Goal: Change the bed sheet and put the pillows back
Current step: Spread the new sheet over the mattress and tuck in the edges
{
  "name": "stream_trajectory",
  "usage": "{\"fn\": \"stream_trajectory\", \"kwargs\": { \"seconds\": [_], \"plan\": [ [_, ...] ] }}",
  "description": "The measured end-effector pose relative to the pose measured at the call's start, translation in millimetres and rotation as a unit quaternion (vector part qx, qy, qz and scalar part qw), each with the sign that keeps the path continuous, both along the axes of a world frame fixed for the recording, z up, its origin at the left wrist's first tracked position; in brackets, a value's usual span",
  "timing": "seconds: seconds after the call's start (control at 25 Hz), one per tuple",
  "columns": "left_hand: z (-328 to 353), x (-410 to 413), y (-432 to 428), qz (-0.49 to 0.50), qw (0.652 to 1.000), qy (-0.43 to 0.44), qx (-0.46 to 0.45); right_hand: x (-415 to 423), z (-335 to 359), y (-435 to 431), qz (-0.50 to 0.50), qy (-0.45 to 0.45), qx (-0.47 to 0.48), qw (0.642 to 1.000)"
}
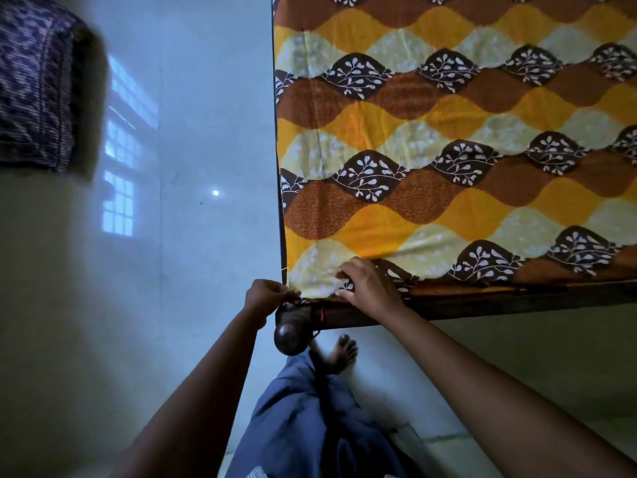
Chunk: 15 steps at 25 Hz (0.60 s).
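Tucking in hand: we judge the fresh orange, brown and pale-yellow wave-patterned bed sheet (448, 150) is spread over the bed, and its near left corner is being fixed.
Left hand (267, 298): fingers pressed together, pinching the bed sheet's corner tip just above the dark rounded wooden bedpost (290, 336).
Right hand (365, 282): fingers curled onto the cloth just beside the corner, thumb at the edge, seemingly bunching a small fold.
Where the sheet lies: flat across the mattress, its near hem along the dark wooden bed rail (482, 305).
Next move, as we read it: draw the corner taut and push it down between mattress and rail, the right hand keeping the top smooth.
Pillows: none on the bed; a purple patterned fabric bundle (34, 88) sits well apart on the floor, and we cannot tell if it is a pillow.
Edges: the post stands touching the corner and could snag the cloth.
Room: glossy pale floor (193, 132) runs open along the bed's left side; a bare foot (341, 351) stands beside the post.
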<state>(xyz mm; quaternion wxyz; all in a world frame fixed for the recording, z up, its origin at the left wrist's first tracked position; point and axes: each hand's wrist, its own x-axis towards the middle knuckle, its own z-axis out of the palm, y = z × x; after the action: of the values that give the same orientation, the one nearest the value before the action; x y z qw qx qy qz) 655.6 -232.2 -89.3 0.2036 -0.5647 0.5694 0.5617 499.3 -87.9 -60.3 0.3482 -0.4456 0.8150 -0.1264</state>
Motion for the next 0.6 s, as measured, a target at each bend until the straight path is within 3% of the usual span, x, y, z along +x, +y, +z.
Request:
{"fn": "stream_trajectory", "kwargs": {
  "seconds": [0.16,0.24,0.32,0.44,0.6],
  "plan": [
    [15,-9,-8,-0.109,0.992,-0.018,-0.067,-3,15,7,-0.11,-0.03,-0.034,0.993],
    [36,-20,-16,-0.186,0.969,-0.019,-0.164,-10,24,17,-0.158,-0.017,-0.057,0.986],
    [58,-37,-9,-0.221,0.942,0.07,-0.243,-22,33,34,-0.189,-0.014,-0.074,0.979],
    [77,-76,37,-0.339,0.889,0.193,-0.24,-48,41,67,-0.212,0.002,-0.056,0.976],
    [63,-126,90,-0.437,0.829,0.215,-0.274,-100,45,116,-0.208,0.053,-0.011,0.977]
  ]
}}
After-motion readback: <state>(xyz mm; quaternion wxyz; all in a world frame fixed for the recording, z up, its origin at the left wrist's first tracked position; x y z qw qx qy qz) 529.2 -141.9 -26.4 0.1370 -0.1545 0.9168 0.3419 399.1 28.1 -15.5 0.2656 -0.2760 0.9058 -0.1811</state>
